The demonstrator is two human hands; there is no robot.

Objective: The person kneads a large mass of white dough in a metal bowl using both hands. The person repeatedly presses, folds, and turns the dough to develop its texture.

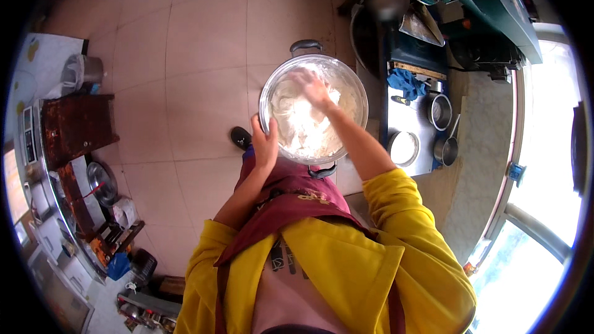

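A wide metal pot point(362, 102) with two dark handles is in front of me, the far handle point(306, 45) pointing away and the near one point(322, 172) toward my body. Inside lies a pale, floury mass of dough point(303, 117), brightly lit and partly overexposed. My left hand point(266, 142) grips the pot's rim on the left side. Inside the pot, my right hand point(314, 86) is in the flour near the far wall; its fingers are smeared by motion and partly merge with the white.
At right, a metal counter point(408, 120) bears a bowl of white stuff point(404, 148), small pots point(440, 112), a blue cloth point(405, 83) and a scoop point(422, 26). Far left stand a rusty brown cabinet point(77, 127) and a round metal lid point(102, 182). Pink tiles point(204, 37) cover the floor.
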